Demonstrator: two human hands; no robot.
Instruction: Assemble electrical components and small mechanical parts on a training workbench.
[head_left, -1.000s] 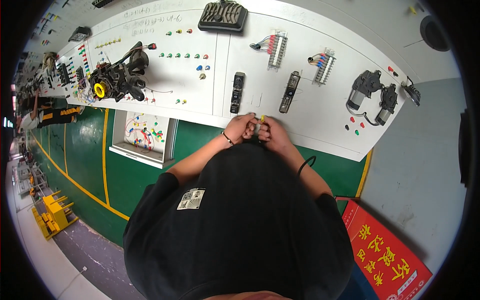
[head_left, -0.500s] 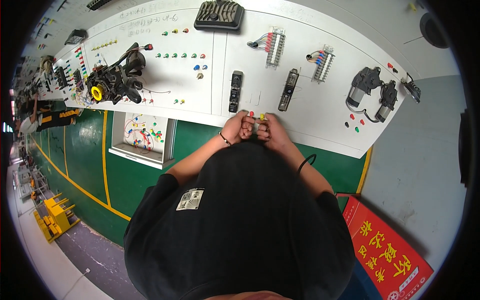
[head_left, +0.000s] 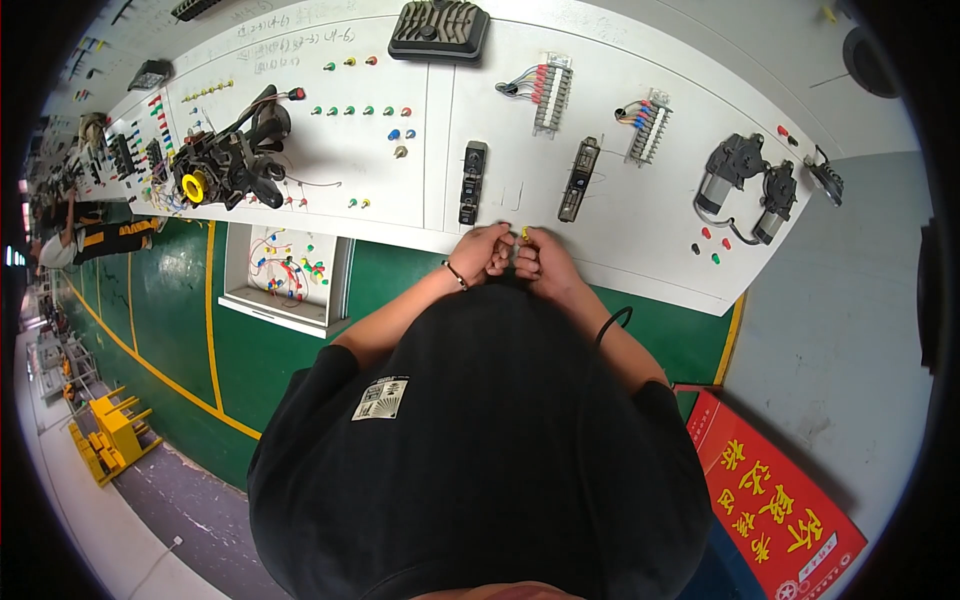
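At the near edge of the white panel [head_left: 400, 226], my two hands are close together. My left hand [head_left: 484, 254] is closed, fingertips pinched; what it holds is hidden by the fingers. Closed too is my right hand [head_left: 545, 262], its thumb and forefinger gripping a small yellow plug [head_left: 525, 233] that sticks up from them. Just beyond my left hand lies a black switch strip [head_left: 472, 182]. A second switch strip [head_left: 579, 180], dark with a grey side, lies past my right hand.
Two terminal blocks [head_left: 553, 95] with wires, two motors [head_left: 730, 165] and a finned black box [head_left: 438, 32] are on the panel. Left are coloured sockets [head_left: 368, 111] and a black steering-column assembly [head_left: 235, 160]. An open drawer [head_left: 285, 310] holds wires and plugs. People stand far left.
The red plug top that showed at my left fingertips is now out of sight as those fingers have turned over. My right hand stays nearly in place with the yellow plug.
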